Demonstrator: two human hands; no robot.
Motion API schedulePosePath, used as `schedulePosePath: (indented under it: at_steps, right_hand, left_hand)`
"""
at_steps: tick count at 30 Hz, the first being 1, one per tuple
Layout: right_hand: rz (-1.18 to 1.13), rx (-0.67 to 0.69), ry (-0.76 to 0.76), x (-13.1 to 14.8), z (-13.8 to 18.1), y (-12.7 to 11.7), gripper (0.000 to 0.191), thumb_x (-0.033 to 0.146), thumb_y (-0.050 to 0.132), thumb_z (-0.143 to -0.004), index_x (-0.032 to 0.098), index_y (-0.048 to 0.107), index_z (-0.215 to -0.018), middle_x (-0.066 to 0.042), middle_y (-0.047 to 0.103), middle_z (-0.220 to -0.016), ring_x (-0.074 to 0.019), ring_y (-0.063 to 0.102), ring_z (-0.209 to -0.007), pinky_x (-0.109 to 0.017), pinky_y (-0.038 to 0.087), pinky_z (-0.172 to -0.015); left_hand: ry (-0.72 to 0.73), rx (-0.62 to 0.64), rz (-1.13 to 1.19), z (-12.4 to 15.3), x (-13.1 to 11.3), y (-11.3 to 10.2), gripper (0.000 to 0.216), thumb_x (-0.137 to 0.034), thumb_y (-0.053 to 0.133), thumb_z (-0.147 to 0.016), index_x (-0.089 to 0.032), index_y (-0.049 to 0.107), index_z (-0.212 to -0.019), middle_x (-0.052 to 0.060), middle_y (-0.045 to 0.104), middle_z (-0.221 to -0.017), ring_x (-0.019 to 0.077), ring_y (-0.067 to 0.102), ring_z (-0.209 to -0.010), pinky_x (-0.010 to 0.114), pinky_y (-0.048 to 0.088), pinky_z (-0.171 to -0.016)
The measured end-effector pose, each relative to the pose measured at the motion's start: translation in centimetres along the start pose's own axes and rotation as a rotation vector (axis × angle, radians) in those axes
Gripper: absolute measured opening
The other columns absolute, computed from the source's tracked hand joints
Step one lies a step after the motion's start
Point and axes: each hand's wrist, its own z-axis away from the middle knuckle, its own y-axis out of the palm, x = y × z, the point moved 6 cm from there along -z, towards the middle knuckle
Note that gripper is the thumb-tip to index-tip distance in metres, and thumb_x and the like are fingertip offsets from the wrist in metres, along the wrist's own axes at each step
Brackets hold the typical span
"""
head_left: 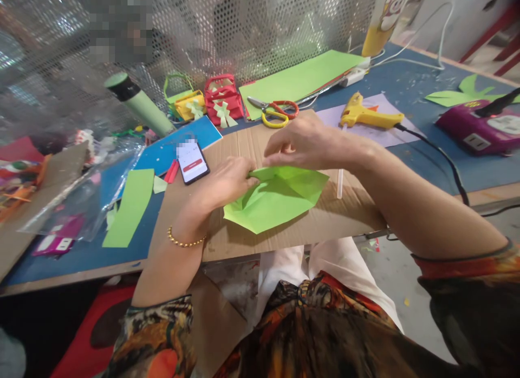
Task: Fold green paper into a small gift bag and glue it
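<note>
Left hand [231, 182] pinches green paper [280, 202]; right hand [304, 142] curls at its far edge, grip unclear. Creased already, it seems partly folded.

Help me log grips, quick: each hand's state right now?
Left hand: closed, pinching the green paper.
Right hand: partly curled at its far edge; grip unclear.

No txt was legible. Phone [194, 172] scrn had a red bar [192, 165] w/ tiny lettering, too small to read, & its upper L area was pixelated. Print on the tall yellow-&-white container [384, 23] at the back R & yellow marks atop the purple box [459, 128] were also unreadable.
</note>
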Motion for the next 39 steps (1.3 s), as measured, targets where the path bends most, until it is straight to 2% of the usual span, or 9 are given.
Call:
schedulePosePath:
  at_steps: [3,8,14,21,27,39]
  right_hand:
    - [0.042,0.064,-0.013,0.5,-0.3,1.7,0.024,0.033,0.069,-0.091,0.021,0.079,-0.109,-0.006,0.077,-0.102,-0.0198,0.065,-0.089,-0.031,0.039,-0.072]
    - [0.261,0.135,0.01,0.6,-0.4,3.1,0.027,0.025,0.059,-0.092,0.018,0.079,-0.11,-0.015,0.077,-0.107,-0.0257,0.066,-0.092,-0.034,0.031,-0.065]
    - [0.281,0.155,-0.009,0.8,0.1,3.5,0.034,0.012,0.05,-0.089,0.017,0.076,-0.111,-0.015,0.075,-0.112,-0.0242,0.065,-0.09,-0.034,0.025,-0.061]
    - [0.28,0.104,0.08,0.4,-0.3,3.6,0.031,0.02,0.05,-0.091,0.014,0.077,-0.106,-0.017,0.077,-0.102,-0.0248,0.066,-0.087,-0.033,0.024,-0.059]
    - [0.292,0.119,0.067,0.8,-0.3,3.6,0.031,0.023,0.05,-0.093,0.016,0.077,-0.106,-0.016,0.078,-0.102,-0.0228,0.066,-0.085,-0.032,0.022,-0.059]
    - [0.216,0.114,0.033,0.9,-0.3,3.5,0.029,0.02,0.055,-0.092,0.02,0.077,-0.111,-0.011,0.076,-0.113,-0.0208,0.064,-0.089,-0.032,0.023,-0.06]
  left_hand:
    - [0.011,0.007,0.029,0.1,-0.1,0.0,0.015,-0.029,0.06,-0.093,-0.018,0.069,-0.088,0.008,0.07,-0.083,0.0224,0.064,-0.08,0.032,0.038,-0.065]
    - [0.022,-0.014,0.035,0.3,-0.2,-0.4,0.014,-0.028,0.059,-0.093,-0.019,0.065,-0.084,0.007,0.069,-0.083,0.0214,0.063,-0.08,0.032,0.037,-0.064]
    - [0.037,-0.003,0.023,0.2,0.0,-0.4,0.015,-0.028,0.06,-0.091,-0.02,0.063,-0.079,0.007,0.069,-0.081,0.0216,0.063,-0.078,0.032,0.038,-0.065]
    - [0.036,-0.012,0.044,0.2,0.2,-0.5,0.023,-0.034,0.058,-0.092,-0.02,0.065,-0.075,0.007,0.067,-0.072,0.0224,0.062,-0.071,0.033,0.038,-0.064]
    - [0.053,-0.021,0.069,0.1,0.2,-0.6,0.027,-0.033,0.058,-0.091,-0.02,0.062,-0.068,0.006,0.066,-0.068,0.0196,0.059,-0.066,0.032,0.035,-0.06]
    - [0.071,0.044,0.031,0.2,-0.2,-0.4,0.019,-0.027,0.057,-0.095,-0.018,0.071,-0.088,0.008,0.073,-0.081,0.0214,0.065,-0.075,0.03,0.039,-0.062]
